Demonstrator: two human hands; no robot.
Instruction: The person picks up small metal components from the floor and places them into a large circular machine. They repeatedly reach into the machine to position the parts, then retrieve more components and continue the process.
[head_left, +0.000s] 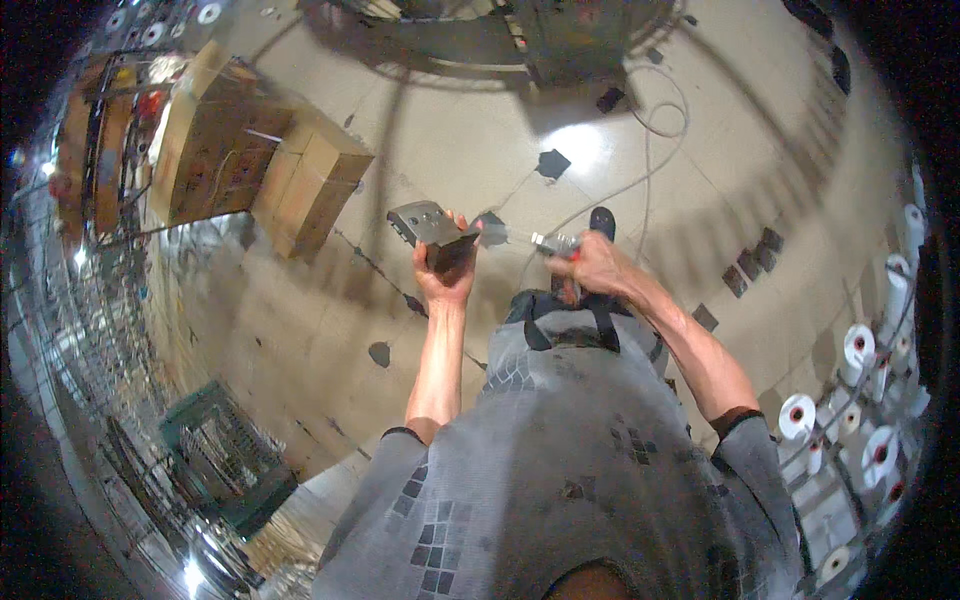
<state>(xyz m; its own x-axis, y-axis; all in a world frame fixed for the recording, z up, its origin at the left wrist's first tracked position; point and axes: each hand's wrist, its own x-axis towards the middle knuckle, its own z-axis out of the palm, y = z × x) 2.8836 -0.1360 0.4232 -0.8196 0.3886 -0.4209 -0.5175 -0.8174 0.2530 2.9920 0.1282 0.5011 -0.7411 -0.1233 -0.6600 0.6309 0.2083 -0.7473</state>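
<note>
My left hand (445, 274) holds a dark grey plastic housing (429, 223) with small round holes on its upper face, its fingers around the far side. To the right, my right hand (589, 266) is closed around a handheld tool (556, 244) with a light metallic front end pointing toward the housing. Motion blur and the fingers hide most of this tool, so its exact kind cannot be told. A pale cable or hose (646, 176) lies looped on the floor and runs toward the tool. The housing and the tool are apart.
Cardboard boxes (319, 180) stand at the left, by shelving. A green crate (225, 457) is at the lower left. White thread or yarn spools (796, 417) line the right side. Curved machine framework (457, 56) is ahead. Small dark pieces (553, 163) lie on the tiled floor.
</note>
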